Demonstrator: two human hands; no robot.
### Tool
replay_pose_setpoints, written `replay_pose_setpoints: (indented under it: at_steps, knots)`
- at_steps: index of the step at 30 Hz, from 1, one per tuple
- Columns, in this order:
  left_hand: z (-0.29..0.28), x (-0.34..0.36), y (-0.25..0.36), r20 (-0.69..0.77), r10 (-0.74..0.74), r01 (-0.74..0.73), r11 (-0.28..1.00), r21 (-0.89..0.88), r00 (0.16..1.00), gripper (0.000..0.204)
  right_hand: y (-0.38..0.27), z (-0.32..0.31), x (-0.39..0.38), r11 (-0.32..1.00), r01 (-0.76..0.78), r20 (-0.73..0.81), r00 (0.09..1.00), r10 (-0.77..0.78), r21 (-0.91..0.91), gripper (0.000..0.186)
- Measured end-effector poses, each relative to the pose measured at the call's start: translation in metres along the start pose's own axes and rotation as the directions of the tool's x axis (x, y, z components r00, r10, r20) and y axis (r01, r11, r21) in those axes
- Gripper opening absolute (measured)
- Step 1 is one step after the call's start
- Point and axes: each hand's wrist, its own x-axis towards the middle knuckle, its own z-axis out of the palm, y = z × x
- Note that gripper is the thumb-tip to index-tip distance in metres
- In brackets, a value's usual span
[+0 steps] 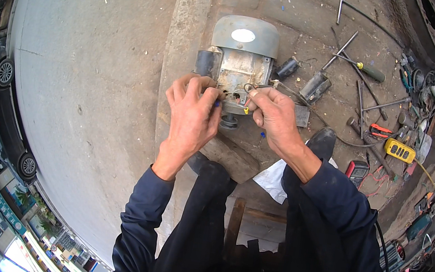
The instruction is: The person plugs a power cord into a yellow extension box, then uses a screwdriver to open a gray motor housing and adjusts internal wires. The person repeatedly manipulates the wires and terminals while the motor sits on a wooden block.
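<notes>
An electric motor [245, 65] with a rounded grey cover lies on the ground between my feet and the far slabs. Its pulley [229, 121] points toward me. My left hand [193, 107] is closed at the motor's near left side, by the open wiring hole; a bit of blue shows at its fingertips, and what they grip is hidden. From the right, my right hand [276, 113] pinches a thin wire over the same spot. A small yellow tip [246, 110] shows just below those fingers. One black capacitor [207, 63] sits left of the motor, another [287, 68] right of it.
Right of the motor lie a metal cylinder [316, 87], a screwdriver [371, 72], T-handled wrenches [365, 106], a hammer [371, 149], a yellow power strip [399, 151] and a red multimeter [357, 171]. A wooden block [231, 159] and white cloth [273, 182] lie near my feet.
</notes>
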Motion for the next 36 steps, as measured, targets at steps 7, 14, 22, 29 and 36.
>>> replay_pose_setpoints:
  at_steps: [7, 14, 22, 29, 36]
  knots:
    - [0.004, 0.002, -0.005, -0.063, -0.050, 0.048, 0.999, -0.023, 0.997, 0.029, 0.001, -0.002, 0.001, 1.000, -0.013, 0.023, 1.000, 0.013, 0.003, 0.021]
    - [-0.009, 0.004, -0.020, -0.065, -0.117, 0.107, 0.985, -0.137, 0.991, 0.026, 0.001, -0.001, 0.001, 1.000, -0.008, 0.009, 1.000, 0.008, -0.011, 0.021]
    - [-0.010, -0.001, 0.002, -0.039, -0.080, 0.079, 0.997, -0.028, 0.996, 0.035, 0.001, 0.000, 0.000, 1.000, -0.006, -0.007, 1.000, 0.006, -0.002, 0.020]
    - [0.012, -0.028, -0.001, -0.211, -0.062, 0.055, 0.998, -0.040, 0.976, 0.033, 0.002, -0.001, 0.001, 1.000, -0.010, -0.008, 1.000, 0.010, 0.011, 0.019]
    - [0.031, -0.042, 0.001, -0.347, -0.078, 0.062, 0.996, -0.059, 0.935, 0.030, 0.002, -0.001, 0.001, 1.000, -0.007, 0.002, 1.000, 0.007, 0.000, 0.019]
